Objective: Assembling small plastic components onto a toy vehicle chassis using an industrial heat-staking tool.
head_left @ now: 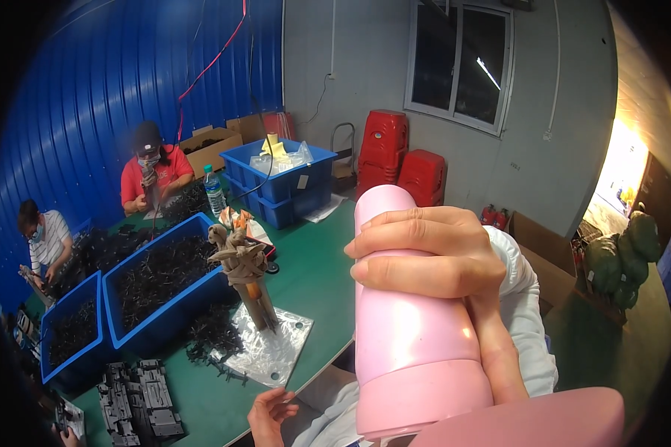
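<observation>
Raised close in front of me is a pink bottle (417, 335), smooth and cylindrical. My right hand (432, 249) is shut around its upper part, fingers wrapped over the front. A rounded pink piece (529, 419) sits by its lower end; I cannot tell whether it is the lid. My left hand (271, 413) is low at the table edge, fingers loosely bent and apart, with nothing visible in it. Just beyond that hand lies a silvery plate (279, 339) carrying an upright post (255, 302) wrapped at the top in tan strips. Small black parts (215, 331) are heaped on the plate's left side.
Blue bins (168, 298) of black parts stand on the green table (328, 257). Dark grey moulded pieces (138, 402) lie near its front. Farther back are a water bottle (214, 192), stacked blue crates (294, 182) and red stools (384, 145). Two people sit working across the table.
</observation>
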Tool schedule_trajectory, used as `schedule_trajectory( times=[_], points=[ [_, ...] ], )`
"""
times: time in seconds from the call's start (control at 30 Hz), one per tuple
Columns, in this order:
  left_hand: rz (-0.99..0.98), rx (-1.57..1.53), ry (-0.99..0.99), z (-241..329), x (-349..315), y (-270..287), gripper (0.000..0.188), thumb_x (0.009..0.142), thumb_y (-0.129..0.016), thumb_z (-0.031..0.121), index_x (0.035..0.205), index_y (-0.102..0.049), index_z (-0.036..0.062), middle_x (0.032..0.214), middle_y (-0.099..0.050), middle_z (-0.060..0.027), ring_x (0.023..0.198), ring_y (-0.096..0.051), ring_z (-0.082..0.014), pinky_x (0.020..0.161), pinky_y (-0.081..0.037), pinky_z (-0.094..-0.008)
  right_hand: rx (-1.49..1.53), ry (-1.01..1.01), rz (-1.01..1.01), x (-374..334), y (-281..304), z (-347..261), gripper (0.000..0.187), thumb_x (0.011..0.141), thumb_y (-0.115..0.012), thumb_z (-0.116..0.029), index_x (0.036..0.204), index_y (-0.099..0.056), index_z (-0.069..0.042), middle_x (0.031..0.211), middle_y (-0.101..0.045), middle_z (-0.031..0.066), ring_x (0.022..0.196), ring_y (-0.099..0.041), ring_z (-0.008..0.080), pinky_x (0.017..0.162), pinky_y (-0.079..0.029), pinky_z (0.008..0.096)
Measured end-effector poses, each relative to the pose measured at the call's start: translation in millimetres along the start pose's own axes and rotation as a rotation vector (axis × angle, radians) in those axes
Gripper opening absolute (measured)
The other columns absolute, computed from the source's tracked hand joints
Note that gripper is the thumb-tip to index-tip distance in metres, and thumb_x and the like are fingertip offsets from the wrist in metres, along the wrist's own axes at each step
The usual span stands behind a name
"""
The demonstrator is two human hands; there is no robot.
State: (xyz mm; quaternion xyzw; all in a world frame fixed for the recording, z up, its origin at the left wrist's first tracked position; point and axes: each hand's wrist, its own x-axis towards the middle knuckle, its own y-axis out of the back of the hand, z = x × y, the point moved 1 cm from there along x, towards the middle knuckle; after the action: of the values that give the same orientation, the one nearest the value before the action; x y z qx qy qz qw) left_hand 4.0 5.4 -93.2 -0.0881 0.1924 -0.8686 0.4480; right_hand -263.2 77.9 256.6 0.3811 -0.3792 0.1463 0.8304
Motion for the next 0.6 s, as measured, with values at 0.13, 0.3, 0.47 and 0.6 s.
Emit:
schedule_trajectory(
  times=[0.13, 0.3, 0.47, 0.6],
  points=[
    [-0.010, -0.003, -0.010, 1.5, -1.2, 0.5, 0.053, 0.108, -0.037, 0.044, 0.135, -0.052, 0.0003, 0.121, -0.063, -0.0101, 0.099, -0.063, -0.0165, 0.090, -0.050, -0.0299, -0.030, -0.006, -0.017, 0.2, 0.7, -1.8, 0.116, 0.058, -0.089, -0.015, 0.143, -0.026, -0.062, 0.106, -0.067, 0.0162, 0.080, -0.073, 0.0332, 0.056, -0.061, 0.0402],
    [0.016, 0.016, 0.012, 3.5, -1.8, -0.8, 0.054, 0.108, -0.036, 0.044, 0.135, -0.052, 0.0005, 0.121, -0.063, -0.0102, 0.099, -0.063, -0.0165, 0.090, -0.050, -0.0301, -0.009, 0.031, 0.033, 1.8, -3.0, -0.4, 0.116, 0.058, -0.089, -0.015, 0.144, -0.027, -0.061, 0.107, -0.068, 0.0160, 0.080, -0.073, 0.0332, 0.055, -0.061, 0.0404],
    [0.005, 0.016, -0.005, 5.4, -2.4, -2.7, 0.054, 0.108, -0.036, 0.044, 0.135, -0.052, 0.0006, 0.121, -0.063, -0.0104, 0.099, -0.063, -0.0167, 0.091, -0.050, -0.0302, -0.012, 0.035, 0.017, 2.9, -1.9, -2.6, 0.117, 0.058, -0.089, -0.015, 0.144, -0.026, -0.061, 0.107, -0.068, 0.0162, 0.080, -0.073, 0.0335, 0.055, -0.061, 0.0406],
    [-0.013, 0.018, -0.022, 6.6, -1.1, -3.7, 0.053, 0.108, -0.036, 0.044, 0.135, -0.052, 0.0005, 0.122, -0.063, -0.0108, 0.100, -0.063, -0.0169, 0.091, -0.050, -0.0307, -0.027, 0.120, 0.019, 8.5, 2.2, 2.6, 0.118, 0.058, -0.089, -0.015, 0.145, -0.025, -0.061, 0.107, -0.068, 0.0165, 0.080, -0.073, 0.0338, 0.055, -0.061, 0.0408]
  ],
)
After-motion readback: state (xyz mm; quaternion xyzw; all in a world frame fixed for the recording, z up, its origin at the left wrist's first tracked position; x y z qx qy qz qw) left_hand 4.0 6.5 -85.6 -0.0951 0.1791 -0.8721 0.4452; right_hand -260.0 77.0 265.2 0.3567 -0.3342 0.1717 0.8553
